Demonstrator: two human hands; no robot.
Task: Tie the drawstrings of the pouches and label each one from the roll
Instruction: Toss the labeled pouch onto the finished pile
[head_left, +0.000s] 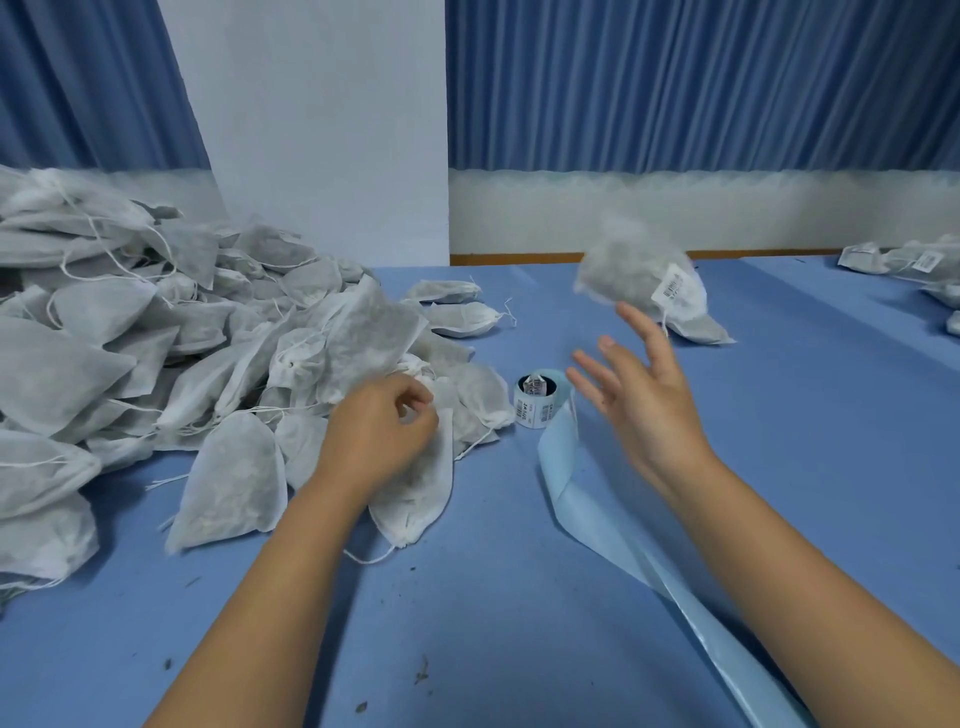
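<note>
A big heap of white drawstring pouches (130, 338) covers the left of the blue table. My left hand (387, 423) pinches the top of one pouch (415, 488) lying at the heap's near edge. A labelled pouch (639, 275), blurred, is in the air just beyond my right hand (636, 384), whose fingers are spread and hold nothing. The label roll (535, 400) stands between my hands. Its pale blue backing strip (623, 530) trails toward me.
Labelled pouches (904, 265) lie at the far right edge of the table (493, 623). Two loose pouches (457, 306) lie behind the roll. Dark crumbs dot the near tabletop. A white pillar and blue curtains stand behind.
</note>
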